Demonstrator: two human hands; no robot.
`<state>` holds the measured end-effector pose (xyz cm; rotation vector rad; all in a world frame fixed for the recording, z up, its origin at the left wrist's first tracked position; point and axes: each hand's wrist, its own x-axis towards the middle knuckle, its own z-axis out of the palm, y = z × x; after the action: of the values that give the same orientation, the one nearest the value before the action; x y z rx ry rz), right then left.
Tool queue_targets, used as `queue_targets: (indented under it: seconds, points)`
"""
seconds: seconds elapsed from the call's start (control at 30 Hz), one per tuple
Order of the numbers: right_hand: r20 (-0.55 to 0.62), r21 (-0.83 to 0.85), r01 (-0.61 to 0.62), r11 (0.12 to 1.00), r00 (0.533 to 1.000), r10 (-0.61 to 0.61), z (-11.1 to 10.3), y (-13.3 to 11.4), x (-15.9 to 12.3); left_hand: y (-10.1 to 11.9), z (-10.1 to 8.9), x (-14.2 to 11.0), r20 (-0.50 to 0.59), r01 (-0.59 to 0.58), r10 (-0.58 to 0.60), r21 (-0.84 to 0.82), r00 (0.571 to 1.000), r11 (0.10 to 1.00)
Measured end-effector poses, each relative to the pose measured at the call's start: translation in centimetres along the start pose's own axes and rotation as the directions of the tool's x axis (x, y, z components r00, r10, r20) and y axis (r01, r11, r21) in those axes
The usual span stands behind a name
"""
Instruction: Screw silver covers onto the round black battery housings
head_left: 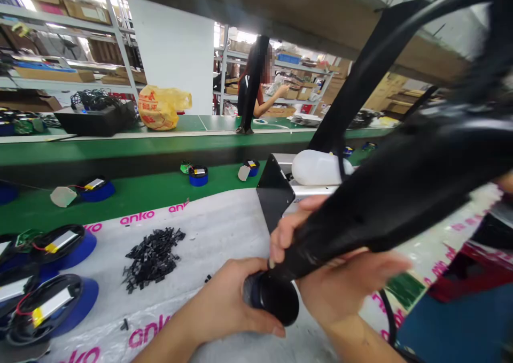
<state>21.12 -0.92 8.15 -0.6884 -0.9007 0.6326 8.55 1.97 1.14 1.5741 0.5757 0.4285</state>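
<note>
your left hand [224,293] is gripping a dark round piece [282,301] by its side, thumb lying below; the piece is sitting just right of that palm, above the white sheet [224,218]; a long black object [360,202] is slanting, its long axis running from the upper right down toward the piece; its lower end is overlapping the piece's upper edge, though whether they are touching you cannot tell; your right hand [340,283] is holding that object from beneath near its lower end, fingers curling round its left side, thumb pointing rightward; your left hand is lying nearer the piece, your right just beside it
</note>
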Motion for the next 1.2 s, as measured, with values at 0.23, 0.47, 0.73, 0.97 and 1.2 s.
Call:
queue_targets:
  seconds: [0.23, 0.47, 0.73, 0.97, 1.2]
  points:
    - [-0.077, -0.006, 0.066, 0.998, 0.995, -0.066, 0.9, -1.6, 0.3, 0.1, -0.1, 0.1, -0.006, -0.023, 0.023, -0.058, 1.000, 0.998]
    - [-0.095, -0.005, 0.083, 0.997, 0.992, -0.083, 1.3, -2.3, 0.4, -0.9, 0.0, 0.5, -0.140, -0.141, 0.098, -0.347, 0.985, 0.927]
    - [-0.082, -0.019, 0.104, 0.994, 0.991, -0.105, 1.1, -2.3, 0.2, -1.0, -0.1, 0.6, -0.125, -0.106, 0.052, -0.473, 0.991, 0.874]
    - [-0.186, 0.045, 0.105, 0.993, 0.978, -0.095, 1.0, -2.1, -0.1, -0.9, -0.2, 0.6, -0.146, -0.113, 0.050, -0.464, 0.988, 0.879]
    - [-0.178, 0.046, 0.087, 0.995, 0.981, -0.078, 0.8, -1.7, -0.3, -0.8, -0.1, 0.5, -0.129, -0.115, 0.062, -0.450, 0.990, 0.885]
